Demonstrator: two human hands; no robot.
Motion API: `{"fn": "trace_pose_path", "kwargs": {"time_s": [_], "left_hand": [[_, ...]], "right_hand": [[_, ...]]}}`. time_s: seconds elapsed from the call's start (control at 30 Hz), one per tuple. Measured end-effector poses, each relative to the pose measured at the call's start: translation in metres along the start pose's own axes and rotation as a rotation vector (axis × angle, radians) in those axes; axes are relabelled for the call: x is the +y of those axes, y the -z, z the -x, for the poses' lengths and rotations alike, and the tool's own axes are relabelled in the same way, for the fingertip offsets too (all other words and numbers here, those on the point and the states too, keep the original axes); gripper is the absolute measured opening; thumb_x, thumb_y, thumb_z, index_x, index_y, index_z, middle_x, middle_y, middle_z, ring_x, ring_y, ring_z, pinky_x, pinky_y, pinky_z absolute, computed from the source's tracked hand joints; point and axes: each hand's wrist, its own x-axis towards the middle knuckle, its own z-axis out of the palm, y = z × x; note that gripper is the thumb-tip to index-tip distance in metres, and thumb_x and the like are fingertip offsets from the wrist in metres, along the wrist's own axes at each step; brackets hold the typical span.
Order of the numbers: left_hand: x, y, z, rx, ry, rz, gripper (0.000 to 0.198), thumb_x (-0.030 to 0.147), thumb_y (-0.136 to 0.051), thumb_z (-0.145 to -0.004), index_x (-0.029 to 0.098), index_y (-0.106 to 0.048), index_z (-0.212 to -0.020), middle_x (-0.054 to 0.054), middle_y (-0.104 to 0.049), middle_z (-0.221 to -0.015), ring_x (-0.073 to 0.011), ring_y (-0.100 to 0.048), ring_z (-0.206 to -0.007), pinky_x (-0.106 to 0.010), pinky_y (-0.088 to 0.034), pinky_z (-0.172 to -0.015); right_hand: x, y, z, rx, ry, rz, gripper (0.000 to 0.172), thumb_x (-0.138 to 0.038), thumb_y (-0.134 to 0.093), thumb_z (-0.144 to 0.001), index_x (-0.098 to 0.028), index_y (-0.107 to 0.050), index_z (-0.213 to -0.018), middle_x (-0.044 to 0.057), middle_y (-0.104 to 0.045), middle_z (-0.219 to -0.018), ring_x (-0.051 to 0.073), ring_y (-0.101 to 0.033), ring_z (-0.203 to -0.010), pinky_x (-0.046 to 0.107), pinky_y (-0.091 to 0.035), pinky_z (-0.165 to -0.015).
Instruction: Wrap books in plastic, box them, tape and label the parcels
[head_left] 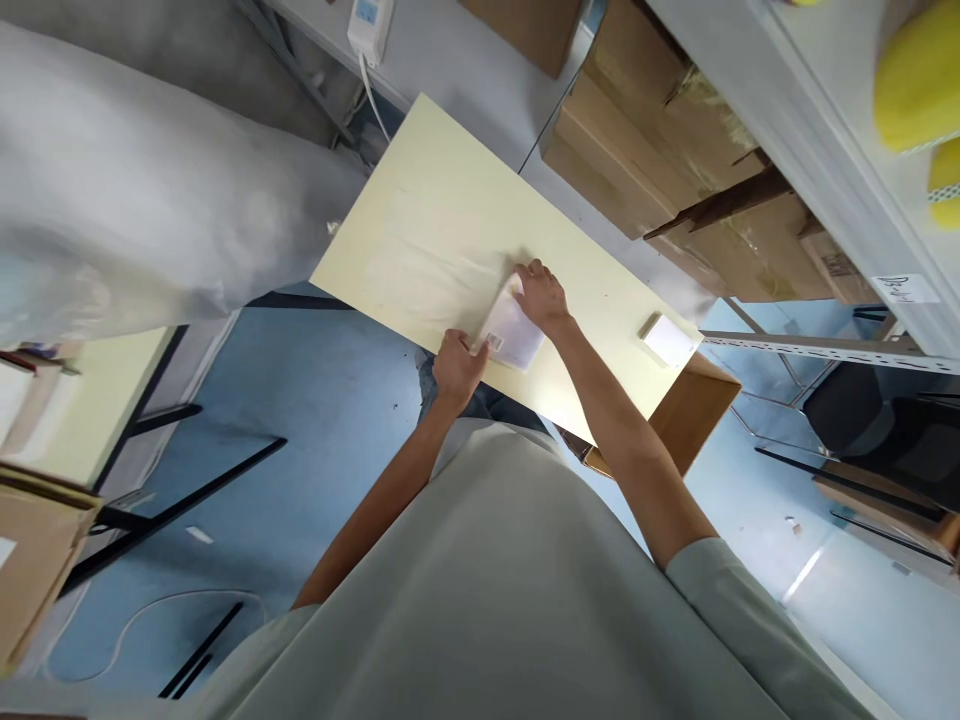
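Note:
A flat, pale packet (516,335) with a small barcode label lies over the pale yellow tabletop (450,190), near its front edge. My left hand (459,368) is closed on the packet's lower left corner, thumb towards the barcode. Curled over the packet's upper right edge, my right hand (541,294) grips it, with part of the fingers hidden from view. What is inside the packet cannot be made out. To the right on the same tabletop sits a small white block-like stack (667,340), apart from both hands.
A large translucent plastic bag (150,190) bulges at the left. Brown cardboard boxes (637,130) stand behind the table beside a white metal shelf (832,130). An open carton (694,410) is below the table's right end. A black chair (847,410) stands further right.

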Motion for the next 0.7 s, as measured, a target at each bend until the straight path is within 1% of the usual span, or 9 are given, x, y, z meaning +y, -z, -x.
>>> {"fn": "trace_pose_path", "kwargs": {"time_s": [0.07,0.13,0.2,0.23,0.3,0.37,0.47,0.57,0.7], "left_hand": [[0.007,0.008,-0.017,0.016,-0.208,-0.073,0.049,0.026,-0.070,-0.100,0.016,-0.062,-0.148,-0.024,-0.071,-0.149,-0.0422,-0.064,-0.149,-0.059,-0.050,-0.130],[0.017,0.013,-0.037,-0.051,-0.434,-0.153,0.066,0.013,-0.067,-0.096,0.014,-0.055,-0.161,-0.027,-0.052,-0.174,-0.0427,-0.043,-0.170,-0.062,-0.037,-0.140],[0.026,0.016,-0.056,-0.145,-0.579,-0.226,0.075,0.010,-0.069,-0.093,0.013,-0.052,-0.166,-0.027,-0.037,-0.185,-0.0428,-0.026,-0.179,-0.064,-0.030,-0.144],[0.029,0.016,-0.064,-0.182,-0.619,-0.255,0.077,0.011,-0.071,-0.092,0.014,-0.051,-0.167,-0.026,-0.034,-0.188,-0.0430,-0.023,-0.180,-0.064,-0.029,-0.145],[0.033,0.016,-0.074,-0.228,-0.651,-0.301,0.078,0.014,-0.074,-0.093,0.016,-0.053,-0.167,-0.026,-0.033,-0.188,-0.0440,-0.021,-0.181,-0.064,-0.030,-0.144],[0.034,0.015,-0.078,-0.240,-0.661,-0.344,0.074,0.013,-0.070,-0.094,0.016,-0.055,-0.166,-0.026,-0.033,-0.188,-0.0439,-0.021,-0.181,-0.063,-0.031,-0.144],[0.034,0.016,-0.078,-0.232,-0.675,-0.408,0.070,0.008,-0.061,-0.095,0.014,-0.058,-0.165,-0.026,-0.033,-0.188,-0.0429,-0.019,-0.181,-0.062,-0.032,-0.144],[0.036,0.018,-0.076,-0.230,-0.674,-0.455,0.070,0.008,-0.059,-0.096,0.013,-0.059,-0.165,-0.026,-0.035,-0.186,-0.0437,-0.019,-0.181,-0.064,-0.033,-0.143],[0.039,0.021,-0.075,-0.261,-0.676,-0.475,0.070,0.009,-0.060,-0.096,0.013,-0.059,-0.166,-0.027,-0.035,-0.186,-0.0448,-0.019,-0.181,-0.065,-0.034,-0.142]], "right_hand": [[-0.003,0.002,0.003,-0.011,-0.009,0.012,0.059,-0.022,-0.077,-0.097,-0.021,-0.064,-0.155,0.023,-0.062,-0.159,0.043,-0.059,-0.152,0.070,-0.048,-0.132],[-0.006,0.008,0.011,-0.018,-0.028,-0.005,0.069,-0.020,-0.076,-0.096,-0.021,-0.059,-0.163,0.022,-0.060,-0.164,0.042,-0.059,-0.154,0.067,-0.049,-0.132],[-0.006,0.013,0.027,0.026,-0.062,-0.068,0.073,-0.022,-0.074,-0.097,-0.020,-0.054,-0.167,0.022,-0.055,-0.170,0.040,-0.059,-0.156,0.062,-0.051,-0.132],[-0.005,0.014,0.038,0.072,-0.092,-0.113,0.070,-0.024,-0.071,-0.099,-0.020,-0.054,-0.167,0.023,-0.053,-0.172,0.039,-0.061,-0.155,0.059,-0.053,-0.130],[0.000,0.011,0.067,0.196,-0.186,-0.211,0.061,-0.029,-0.065,-0.104,-0.018,-0.056,-0.163,0.025,-0.056,-0.169,0.037,-0.068,-0.149,0.055,-0.058,-0.125],[0.006,0.001,0.097,0.278,-0.346,-0.328,0.052,-0.034,-0.064,-0.105,-0.019,-0.061,-0.155,0.025,-0.066,-0.156,0.034,-0.080,-0.127,0.054,-0.065,-0.113],[0.014,-0.023,0.129,0.250,-0.552,-0.508,0.041,-0.033,-0.075,-0.096,-0.022,-0.067,-0.135,0.016,-0.081,-0.126,0.031,-0.084,-0.107,0.051,-0.067,-0.103],[0.015,-0.043,0.139,0.275,-0.683,-0.759,0.032,-0.035,-0.080,-0.089,-0.025,-0.067,-0.116,0.010,-0.083,-0.112,0.027,-0.083,-0.099,0.047,-0.068,-0.096],[0.013,-0.050,0.137,0.324,-0.736,-1.030,0.033,-0.047,-0.082,-0.080,-0.024,-0.067,-0.099,0.006,-0.078,-0.096,0.025,-0.078,-0.091,0.042,-0.066,-0.087]]}}
